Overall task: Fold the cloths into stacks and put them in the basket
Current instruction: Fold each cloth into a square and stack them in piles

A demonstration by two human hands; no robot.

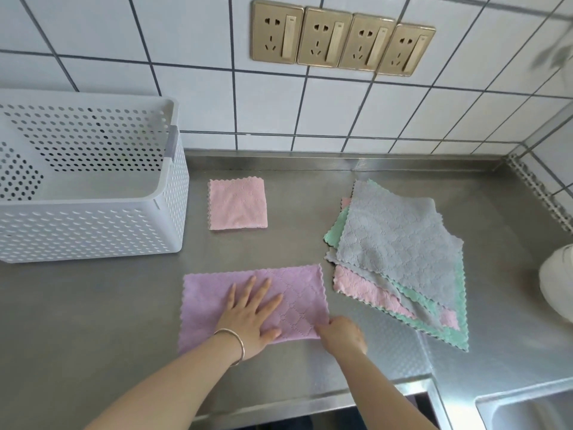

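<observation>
1. Left hand [248,318] nearest the camera: flat on the purple cloth [297,293], fingers straight and spread, palm pressing down. Bangle [237,346] on that wrist.
2. Right hand [342,335] at the purple cloth's near right corner, fingers curled and pinching the edge there. Fingertips themselves are hidden under the hand, so the exact grip is unclear.
3. Purple cloth lies as a wide rectangle on the steel counter [93,321], near the front edge, long side left to right. Looks folded in half; layer count can't be confirmed.
4. Pink cloth [237,203] folded into a small square, flat on the counter behind the purple one, apart from it and just right of the basket [93,225].
5. Basket: white, perforated, upright at left against the wall. No cloth visible in the part of the interior that shows.
6. Pile [400,256] of unfolded cloths to the right, well apart from the basket: grey on top, green and pink edges sticking out under it, fanned unevenly.
7. Four brass sockets [342,38] in a row on the tiled wall.
8. Sink [527,408] corner at bottom right.
9. White rounded object [556,287] at the right edge, cropped, can't identify.
</observation>
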